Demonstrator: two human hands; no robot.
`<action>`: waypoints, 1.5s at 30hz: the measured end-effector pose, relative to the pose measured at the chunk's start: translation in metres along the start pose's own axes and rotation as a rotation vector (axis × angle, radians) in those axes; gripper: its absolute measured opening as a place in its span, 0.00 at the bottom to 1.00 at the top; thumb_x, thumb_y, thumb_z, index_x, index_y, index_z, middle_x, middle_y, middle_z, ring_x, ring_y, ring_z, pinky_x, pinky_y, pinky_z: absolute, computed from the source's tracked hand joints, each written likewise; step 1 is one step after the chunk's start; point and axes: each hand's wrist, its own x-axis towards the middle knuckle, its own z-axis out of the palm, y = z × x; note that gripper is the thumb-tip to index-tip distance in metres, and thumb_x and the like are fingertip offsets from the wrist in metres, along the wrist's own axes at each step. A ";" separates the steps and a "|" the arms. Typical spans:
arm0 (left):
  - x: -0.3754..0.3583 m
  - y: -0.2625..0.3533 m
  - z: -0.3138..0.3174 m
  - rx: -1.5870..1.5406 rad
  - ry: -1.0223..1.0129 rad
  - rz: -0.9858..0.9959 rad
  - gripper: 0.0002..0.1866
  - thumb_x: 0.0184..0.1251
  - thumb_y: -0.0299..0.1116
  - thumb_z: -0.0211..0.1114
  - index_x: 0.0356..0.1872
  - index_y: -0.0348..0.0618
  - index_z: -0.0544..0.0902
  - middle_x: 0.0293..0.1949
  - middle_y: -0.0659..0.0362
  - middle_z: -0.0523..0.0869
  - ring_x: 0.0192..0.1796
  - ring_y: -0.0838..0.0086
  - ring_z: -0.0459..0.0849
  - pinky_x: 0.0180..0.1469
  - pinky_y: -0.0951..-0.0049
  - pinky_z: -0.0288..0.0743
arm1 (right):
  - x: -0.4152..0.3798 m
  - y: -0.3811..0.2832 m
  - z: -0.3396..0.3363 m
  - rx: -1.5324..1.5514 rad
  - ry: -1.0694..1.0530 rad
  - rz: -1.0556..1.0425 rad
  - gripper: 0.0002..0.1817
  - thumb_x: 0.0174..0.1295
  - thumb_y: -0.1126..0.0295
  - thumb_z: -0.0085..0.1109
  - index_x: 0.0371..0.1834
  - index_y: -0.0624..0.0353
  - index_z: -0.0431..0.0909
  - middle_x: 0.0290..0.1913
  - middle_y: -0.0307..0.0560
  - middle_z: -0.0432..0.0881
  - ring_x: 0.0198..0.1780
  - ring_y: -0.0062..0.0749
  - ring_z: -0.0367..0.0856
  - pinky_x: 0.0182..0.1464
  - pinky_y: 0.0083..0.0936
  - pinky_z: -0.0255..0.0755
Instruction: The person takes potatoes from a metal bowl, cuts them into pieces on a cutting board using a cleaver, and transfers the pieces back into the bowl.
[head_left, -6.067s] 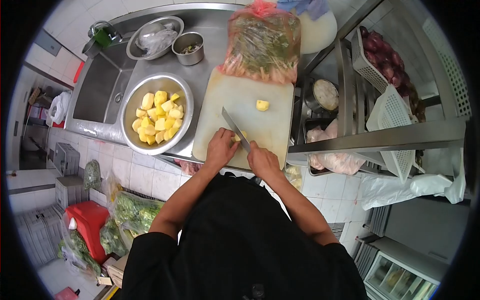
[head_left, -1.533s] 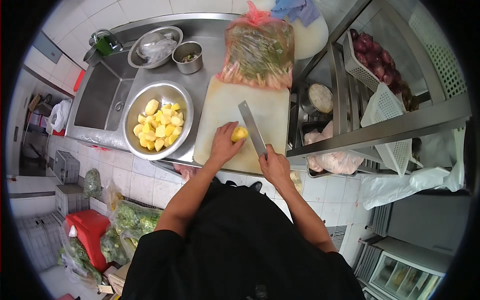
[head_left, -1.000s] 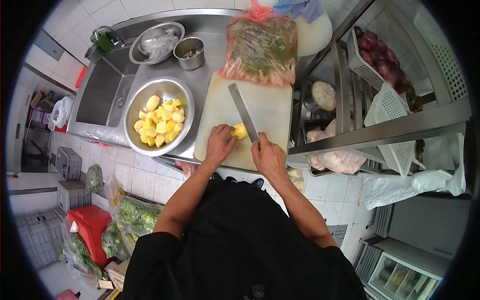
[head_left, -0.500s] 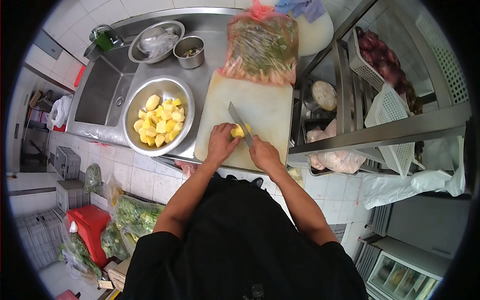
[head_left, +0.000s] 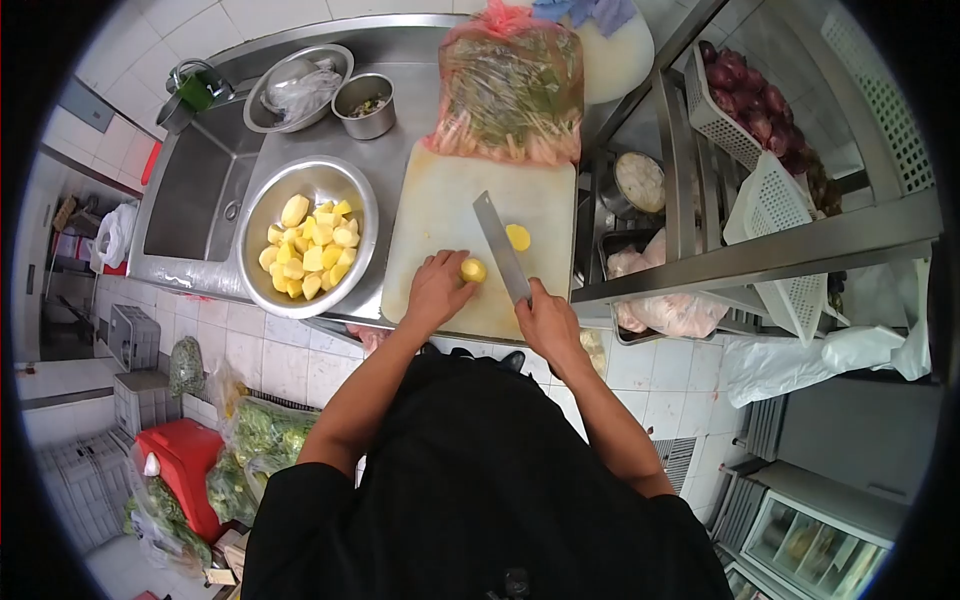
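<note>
On the white cutting board [head_left: 440, 210], my left hand [head_left: 437, 290] holds a peeled potato piece [head_left: 473, 270] under its fingertips. My right hand [head_left: 549, 322] grips a knife [head_left: 502, 248] by the handle, its blade angled up and left across the board. To the right of the blade lies a cut yellow potato piece [head_left: 517, 237], apart from both hands. A steel bowl [head_left: 366, 205] left of the board holds several peeled potato chunks [head_left: 312, 255].
A red-tinted plastic bag of green-leaved stalks [head_left: 510, 95] covers the board's far end. A sink [head_left: 195, 200], a small steel pot [head_left: 364, 120] and a steel basin [head_left: 335, 60] are at left. A metal rack [head_left: 720, 262] with baskets of red onions [head_left: 745, 95] stands right.
The potato is now in two pieces, one under my left fingers and one right of the blade. My right hand and the knife have moved right and toward me.
</note>
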 end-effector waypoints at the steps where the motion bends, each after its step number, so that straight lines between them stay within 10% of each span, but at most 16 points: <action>1: -0.005 -0.005 0.000 -0.046 0.003 0.020 0.24 0.58 0.42 0.74 0.54 0.41 0.84 0.49 0.52 0.86 0.55 0.52 0.81 0.58 0.54 0.75 | -0.003 -0.002 0.003 -0.016 0.002 -0.015 0.13 0.69 0.66 0.52 0.50 0.65 0.74 0.30 0.67 0.85 0.37 0.66 0.85 0.43 0.59 0.77; 15: -0.020 -0.002 -0.005 -0.187 0.171 0.045 0.12 0.62 0.30 0.72 0.45 0.40 0.84 0.42 0.52 0.86 0.46 0.53 0.84 0.51 0.57 0.79 | 0.001 -0.058 -0.019 0.024 0.108 -0.202 0.12 0.71 0.67 0.53 0.49 0.65 0.73 0.27 0.62 0.85 0.30 0.63 0.85 0.36 0.55 0.77; 30: 0.002 -0.023 -0.006 -0.119 0.201 0.050 0.16 0.62 0.31 0.71 0.50 0.42 0.83 0.50 0.52 0.83 0.53 0.55 0.83 0.54 0.56 0.79 | 0.015 -0.002 -0.008 -0.013 -0.358 -0.022 0.19 0.68 0.65 0.51 0.56 0.66 0.76 0.44 0.68 0.86 0.50 0.64 0.85 0.54 0.55 0.76; 34: 0.015 -0.026 -0.016 -0.322 0.040 -0.188 0.18 0.62 0.35 0.70 0.53 0.44 0.82 0.54 0.51 0.83 0.54 0.54 0.83 0.58 0.56 0.78 | 0.000 0.013 -0.032 0.338 -0.275 0.183 0.20 0.67 0.63 0.53 0.55 0.67 0.77 0.35 0.63 0.86 0.36 0.54 0.88 0.47 0.46 0.79; 36: 0.017 -0.011 -0.010 -0.026 0.137 0.240 0.21 0.61 0.39 0.71 0.54 0.44 0.83 0.55 0.52 0.83 0.52 0.54 0.84 0.53 0.56 0.80 | -0.003 0.028 -0.029 0.387 -0.188 0.167 0.19 0.67 0.63 0.54 0.54 0.67 0.77 0.30 0.58 0.84 0.27 0.46 0.86 0.39 0.41 0.80; 40: 0.021 0.001 0.020 0.227 -0.019 0.299 0.22 0.62 0.43 0.71 0.54 0.44 0.84 0.54 0.54 0.83 0.53 0.51 0.84 0.51 0.54 0.81 | -0.009 0.037 -0.028 0.533 -0.111 0.248 0.16 0.67 0.67 0.55 0.52 0.68 0.77 0.26 0.50 0.80 0.21 0.34 0.82 0.27 0.34 0.77; 45: 0.039 -0.007 0.016 0.039 -0.033 -0.029 0.20 0.65 0.45 0.71 0.50 0.42 0.85 0.46 0.49 0.87 0.46 0.51 0.87 0.47 0.54 0.82 | -0.020 0.055 -0.017 0.616 -0.111 0.272 0.14 0.68 0.68 0.55 0.51 0.67 0.77 0.24 0.46 0.79 0.19 0.30 0.79 0.25 0.31 0.74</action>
